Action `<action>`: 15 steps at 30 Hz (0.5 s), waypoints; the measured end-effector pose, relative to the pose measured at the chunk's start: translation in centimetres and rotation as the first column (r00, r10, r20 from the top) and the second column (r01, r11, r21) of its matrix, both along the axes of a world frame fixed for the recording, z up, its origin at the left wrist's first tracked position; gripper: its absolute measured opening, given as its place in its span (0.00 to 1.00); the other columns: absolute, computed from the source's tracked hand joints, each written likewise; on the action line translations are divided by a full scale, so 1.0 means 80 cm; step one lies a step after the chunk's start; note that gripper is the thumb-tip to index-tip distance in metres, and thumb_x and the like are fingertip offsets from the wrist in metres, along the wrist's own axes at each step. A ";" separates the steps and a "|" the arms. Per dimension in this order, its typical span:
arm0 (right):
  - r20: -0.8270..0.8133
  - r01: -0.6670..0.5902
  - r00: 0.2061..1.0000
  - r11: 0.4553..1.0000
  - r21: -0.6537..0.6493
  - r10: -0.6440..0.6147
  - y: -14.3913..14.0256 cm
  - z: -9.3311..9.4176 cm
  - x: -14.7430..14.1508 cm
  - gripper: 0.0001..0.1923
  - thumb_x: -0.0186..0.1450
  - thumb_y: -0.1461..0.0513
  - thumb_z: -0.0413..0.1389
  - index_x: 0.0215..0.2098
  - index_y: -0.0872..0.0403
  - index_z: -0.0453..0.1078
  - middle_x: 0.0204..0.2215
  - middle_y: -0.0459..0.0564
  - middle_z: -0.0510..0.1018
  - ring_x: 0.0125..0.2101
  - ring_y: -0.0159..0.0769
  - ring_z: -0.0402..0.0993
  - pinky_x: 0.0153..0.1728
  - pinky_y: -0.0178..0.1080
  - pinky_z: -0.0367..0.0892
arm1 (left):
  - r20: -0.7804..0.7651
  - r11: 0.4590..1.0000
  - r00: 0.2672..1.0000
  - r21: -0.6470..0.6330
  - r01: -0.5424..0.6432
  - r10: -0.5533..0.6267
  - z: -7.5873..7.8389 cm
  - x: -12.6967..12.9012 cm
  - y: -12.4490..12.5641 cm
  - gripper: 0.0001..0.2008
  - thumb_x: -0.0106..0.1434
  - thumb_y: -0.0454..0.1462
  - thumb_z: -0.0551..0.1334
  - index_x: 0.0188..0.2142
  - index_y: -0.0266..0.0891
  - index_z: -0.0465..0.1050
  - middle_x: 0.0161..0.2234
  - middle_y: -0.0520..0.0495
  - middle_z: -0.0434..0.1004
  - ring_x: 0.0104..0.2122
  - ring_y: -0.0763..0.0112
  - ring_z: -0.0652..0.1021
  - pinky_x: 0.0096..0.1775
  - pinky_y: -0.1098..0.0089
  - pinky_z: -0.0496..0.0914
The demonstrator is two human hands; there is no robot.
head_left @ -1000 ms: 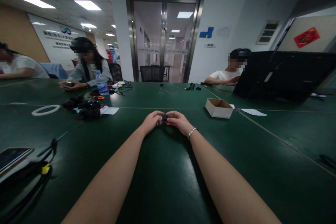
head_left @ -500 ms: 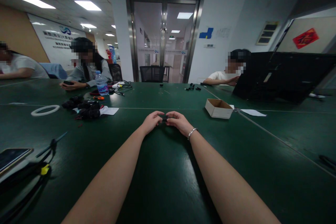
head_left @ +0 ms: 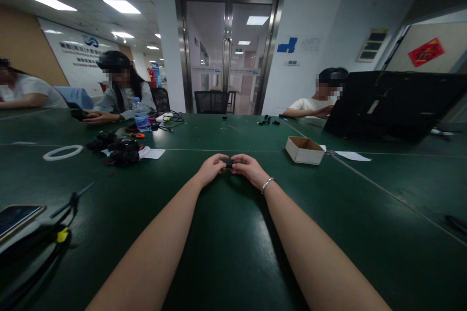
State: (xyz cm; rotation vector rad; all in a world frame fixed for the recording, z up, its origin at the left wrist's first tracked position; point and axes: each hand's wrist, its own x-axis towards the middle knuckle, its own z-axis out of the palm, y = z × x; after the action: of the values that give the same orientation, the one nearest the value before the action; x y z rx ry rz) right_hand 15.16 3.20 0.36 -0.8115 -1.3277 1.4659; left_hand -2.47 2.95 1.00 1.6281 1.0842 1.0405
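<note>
- Currently both our hands meet at 12 o'clock on the green desk [head_left: 233,252]: left hand [head_left: 210,169] and right hand [head_left: 248,167] are pinched together on a small black part [head_left: 228,163], fingertips on either end.
- Part sits between the hands, just above the desk surface; most of it is hidden by fingers.
- Judgement: light, rigid, likely plastic; small enough to slip, so we hold it by the ends.
- At 2 o'clock, an open cardboard box [head_left: 304,150]. At 10 o'clock, a pile of black parts [head_left: 118,150] and a white ring [head_left: 62,152].
- Bracelet [head_left: 266,184] on right wrist.
</note>
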 end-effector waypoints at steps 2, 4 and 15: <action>0.003 -0.003 1.000 1.000 0.000 0.003 0.001 -0.001 0.000 0.14 0.50 0.69 0.64 0.36 0.56 0.71 0.32 0.46 0.76 0.27 0.29 0.74 0.30 0.32 0.73 | -0.003 0.999 0.999 -0.002 0.033 -0.033 -0.002 -0.001 0.002 0.16 0.58 0.39 0.54 0.42 0.32 0.71 0.21 0.51 0.67 0.20 0.76 0.66 0.24 0.75 0.60; 0.005 -0.004 1.000 1.000 0.001 0.004 0.001 -0.001 0.000 0.14 0.51 0.69 0.64 0.36 0.56 0.71 0.32 0.47 0.76 0.26 0.29 0.74 0.30 0.32 0.73 | -0.004 0.999 0.999 -0.005 0.044 -0.044 -0.004 -0.001 0.003 0.17 0.60 0.42 0.53 0.41 0.32 0.71 0.21 0.50 0.68 0.20 0.76 0.66 0.24 0.75 0.60; 0.000 0.003 1.000 1.000 -0.008 -0.003 0.001 0.000 0.000 0.14 0.52 0.69 0.63 0.36 0.56 0.70 0.32 0.47 0.75 0.27 0.29 0.74 0.31 0.32 0.72 | -0.003 0.999 1.000 -0.024 -0.026 0.026 0.003 0.002 -0.002 0.15 0.58 0.36 0.54 0.43 0.34 0.70 0.24 0.51 0.68 0.22 0.76 0.67 0.25 0.76 0.61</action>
State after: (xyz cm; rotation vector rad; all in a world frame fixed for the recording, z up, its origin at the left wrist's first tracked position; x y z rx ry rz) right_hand 15.18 3.30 0.37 -0.8180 -1.3212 1.4700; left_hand -2.33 2.79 1.27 1.6010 1.1180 1.0388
